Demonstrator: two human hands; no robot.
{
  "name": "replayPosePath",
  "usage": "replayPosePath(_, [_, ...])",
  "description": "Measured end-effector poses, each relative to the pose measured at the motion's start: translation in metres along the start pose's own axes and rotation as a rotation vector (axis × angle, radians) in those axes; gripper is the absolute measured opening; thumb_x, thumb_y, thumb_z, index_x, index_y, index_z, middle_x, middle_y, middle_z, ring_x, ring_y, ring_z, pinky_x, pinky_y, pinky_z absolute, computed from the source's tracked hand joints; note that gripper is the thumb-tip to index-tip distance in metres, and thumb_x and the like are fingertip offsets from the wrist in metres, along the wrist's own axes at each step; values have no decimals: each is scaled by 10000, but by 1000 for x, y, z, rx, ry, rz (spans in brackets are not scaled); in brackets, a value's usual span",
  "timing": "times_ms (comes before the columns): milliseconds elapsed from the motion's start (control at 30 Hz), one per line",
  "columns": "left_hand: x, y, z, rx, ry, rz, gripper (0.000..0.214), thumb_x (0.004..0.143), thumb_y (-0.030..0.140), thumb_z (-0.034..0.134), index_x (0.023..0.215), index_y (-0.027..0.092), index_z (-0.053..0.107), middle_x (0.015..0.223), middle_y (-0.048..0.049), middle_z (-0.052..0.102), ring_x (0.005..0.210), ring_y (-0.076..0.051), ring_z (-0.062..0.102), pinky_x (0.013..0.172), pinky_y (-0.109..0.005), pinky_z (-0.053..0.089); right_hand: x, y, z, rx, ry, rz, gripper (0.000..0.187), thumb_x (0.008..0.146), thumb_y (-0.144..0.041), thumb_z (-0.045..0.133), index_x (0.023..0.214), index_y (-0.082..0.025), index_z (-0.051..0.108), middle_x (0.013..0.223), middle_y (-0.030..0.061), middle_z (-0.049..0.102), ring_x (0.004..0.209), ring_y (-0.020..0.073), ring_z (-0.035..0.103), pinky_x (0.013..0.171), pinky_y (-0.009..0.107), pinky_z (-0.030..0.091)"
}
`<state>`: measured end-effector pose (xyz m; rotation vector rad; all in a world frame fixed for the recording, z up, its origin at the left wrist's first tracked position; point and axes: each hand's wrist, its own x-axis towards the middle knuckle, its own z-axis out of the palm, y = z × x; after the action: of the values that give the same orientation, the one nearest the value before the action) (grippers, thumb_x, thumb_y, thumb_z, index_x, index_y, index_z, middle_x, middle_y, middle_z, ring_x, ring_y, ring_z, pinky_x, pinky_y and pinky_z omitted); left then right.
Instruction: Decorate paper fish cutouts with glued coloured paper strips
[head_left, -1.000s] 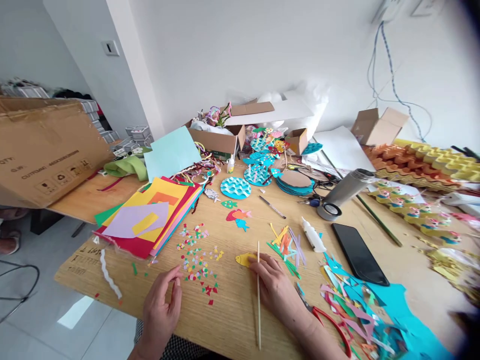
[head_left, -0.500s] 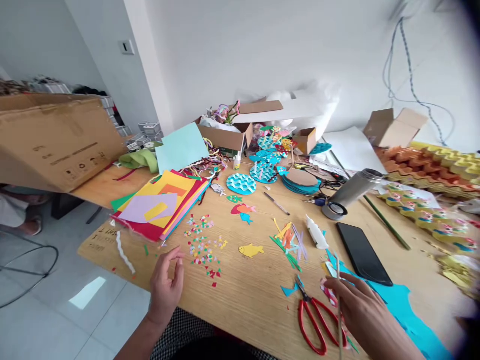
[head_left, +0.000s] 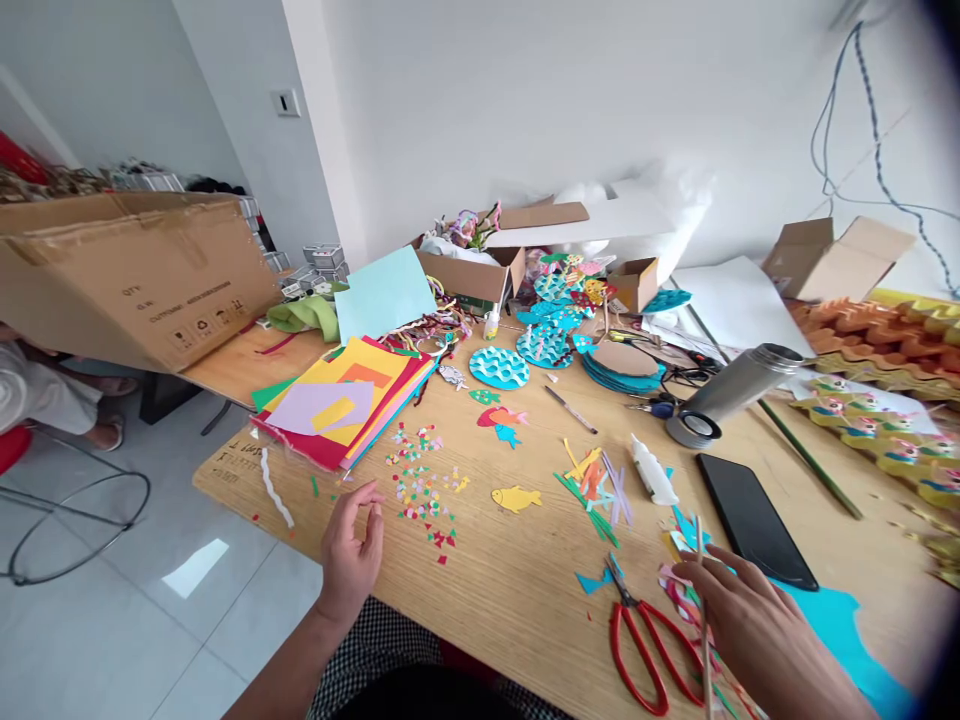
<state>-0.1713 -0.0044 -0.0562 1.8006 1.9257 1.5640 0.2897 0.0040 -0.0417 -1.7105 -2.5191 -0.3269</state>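
In my right hand (head_left: 757, 620) is a thin wooden stick (head_left: 703, 600), held between thumb and fingers over the blue paper (head_left: 836, 620) and some scraps. Red-handled scissors (head_left: 637, 625) lie just left of that hand, blades pointing away. My left hand (head_left: 356, 550) hovers by the table's near edge, fingers loosely curled and apart from the thumb, with nothing in it. Small coloured paper bits (head_left: 420, 490) are scattered beyond it. A yellow paper fish (head_left: 516, 498) lies between the hands, with green, red and blue paper fish (head_left: 508, 435) farther back.
Stacked coloured paper (head_left: 337, 410) lies at left. Paper strips (head_left: 596, 485), a white glue bottle (head_left: 652, 470), a black phone (head_left: 754, 520) and a steel flask (head_left: 739, 390) are on the right. Boxes and blue crafts (head_left: 499, 368) stand toward the wall; a large carton (head_left: 150, 270) is far left.
The view has turned slightly left, so everything sits farther right in the picture. Both hands keep nearly the same pose; the stick is still in my right hand.
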Motion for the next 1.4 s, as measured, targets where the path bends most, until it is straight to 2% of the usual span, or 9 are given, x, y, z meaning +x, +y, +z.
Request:
replayPosePath(467, [-2, 1, 0, 4, 16, -59, 241, 910, 284, 460, 1093, 167, 563, 949, -98, 646, 937, -215, 626, 877, -403, 499, 7, 15, 41, -67, 123, -121, 433, 732, -58, 407, 997, -212, 713, 1086, 92, 706, 1069, 320, 592, 817, 464, 494])
replayPosePath(633, [-2, 0, 2, -7, 38, -67, 275, 876, 311, 542, 1110, 170, 565, 893, -68, 650, 835, -190, 639, 832, -359, 518, 11, 9, 32, -94, 115, -139, 491, 676, -14, 406, 1011, -199, 714, 1102, 89, 704, 1072, 302, 603, 813, 431, 516])
replayPosePath(767, [-1, -3, 2, -22, 50, -86, 326, 854, 345, 578, 1128, 169, 559, 832, -39, 627, 798, -177, 630, 853, -363, 514, 13, 6, 26, -45, 31, -82, 544, 659, -8, 410, 1083, -200, 690, 1176, 77, 674, 1114, 294, 584, 836, 430, 520])
replayPosePath(900, [1, 1, -1, -46, 16, -106, 344, 851, 374, 576, 1124, 165, 565, 802, -31, 632, 745, -165, 637, 771, -320, 541, 16, 2, 14, 23, -1, -40, 458, 742, -54, 412, 1069, -211, 692, 1180, 83, 670, 1110, 295, 586, 848, 437, 517])
replayPosePath(1033, [5, 18, 0, -128, -18, -134, 362, 836, 412, 588, 1098, 162, 582, 775, -35, 658, 680, -164, 655, 654, -269, 560, 23, -13, -17, 123, 56, 59, 300, 881, -206, 412, 1014, -183, 679, 1054, 105, 705, 1001, 258, 632, 841, 376, 516])
replayPosePath(1100, [11, 31, 6, -191, -37, -123, 354, 845, 392, 583, 1113, 162, 576, 758, -31, 664, 622, -150, 650, 585, -236, 557, 32, -21, -33, 173, 61, 180, 296, 926, -276, 385, 994, -185, 658, 962, 99, 710, 890, 228, 654, 737, 321, 524])
replayPosePath(1200, [29, 57, 27, -294, -110, 18, 317, 876, 317, 551, 1154, 167, 551, 730, -18, 643, 566, -125, 623, 543, -217, 548, 57, -25, -46, 161, 78, 351, 289, 944, -327, 383, 957, -187, 636, 937, 86, 704, 886, 226, 638, 750, 316, 491])
replayPosePath(1300, [54, 83, 56, -332, -166, 201, 320, 889, 213, 525, 1205, 166, 509, 731, -10, 626, 607, -123, 623, 621, -240, 555, 90, -18, -43, 21, 16, 495, 247, 932, -319, 436, 1007, -175, 621, 983, 82, 694, 933, 226, 618, 806, 302, 452])
replayPosePath(1400, [74, 96, 85, -353, -140, 353, 355, 875, 142, 525, 1227, 177, 490, 761, -12, 623, 658, -126, 629, 670, -256, 546, 116, -12, -31, -34, -41, 534, 236, 892, -309, 505, 998, -136, 625, 922, 120, 685, 900, 275, 613, 766, 332, 442])
